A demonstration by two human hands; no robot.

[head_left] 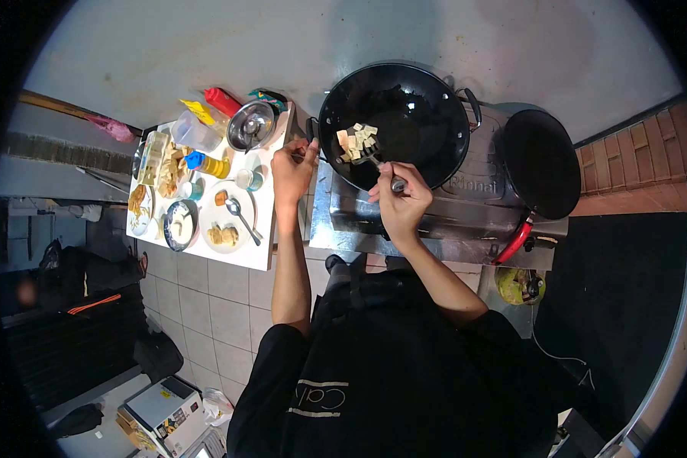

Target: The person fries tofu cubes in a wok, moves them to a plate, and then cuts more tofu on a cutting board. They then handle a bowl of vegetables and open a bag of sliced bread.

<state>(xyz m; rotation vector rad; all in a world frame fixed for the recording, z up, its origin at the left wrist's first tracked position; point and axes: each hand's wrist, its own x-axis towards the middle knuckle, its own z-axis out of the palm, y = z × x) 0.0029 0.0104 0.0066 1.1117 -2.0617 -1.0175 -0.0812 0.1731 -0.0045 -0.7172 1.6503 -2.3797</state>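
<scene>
Head view: brushed-metal stove (454, 210) fills the centre-right in front of you. White rectangular worktop (259, 258) stands to its left, crowded with dishes and bottles. Wide black wok (408, 141) with two side handles sits on the stove. Black round frying pan (542, 160), red-handled, lies just to the wok's right. On the worktop: round white plate (235, 195) bearing browned food pieces and a metal spoon (244, 221); shiny steel bowl (240, 122) farther from you.

Your right hand (404, 195) is over the wok's near rim, fingers closed on a slim metal utensil (398, 184). Utensil's head is down among the food, partly hidden; its exact shape cannot be told. Your left hand (294, 172) is at the wok's left side, fingers curled close to that handle; whether they grip it, cannot tell. Hands well apart from each other.

Smallest items: pale cubes (356, 141), some browner, clustered inside the wok at its left.
</scene>
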